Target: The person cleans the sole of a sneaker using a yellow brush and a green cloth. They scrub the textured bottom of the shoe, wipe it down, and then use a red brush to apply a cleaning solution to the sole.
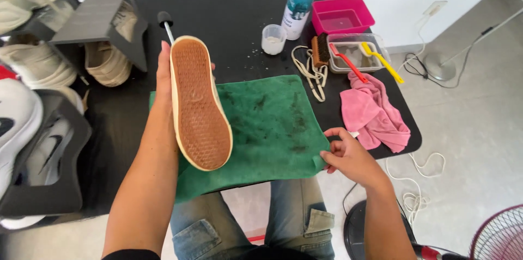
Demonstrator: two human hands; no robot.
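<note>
Head view: the left hand (163,69) held a shoe (200,104) up over the near-left part of the table (229,20), sole facing the camera, toe end toward the person. The fingers were wrapped round the far side of the upper, mostly hidden behind the sole; only the thumb side showed along the left edge, so the grip was closed on the shoe but how tightly could not be told. The sole was brown, with a fine waffle tread and a cream rim. Judged light, a one-hand lift; sole stiff enough to keep its shape, upper likely soft canvas that would give under pressure, so best held across the middle or at the heel rather than by the rim. Tread looked grippy, not slippery. The right hand (348,153) pinched the near-right corner of a green cloth (272,124), fingers curled closed on the hem. The cloth lay flat beneath the shoe, limp and smudged dark. Beyond it: laces (313,72), a pink rag (373,113), a clear tub (357,53) with brushes, a pink tub (342,16), a spray bottle (299,4), a small cup (273,39). More shoes stood on racks at left.
</note>
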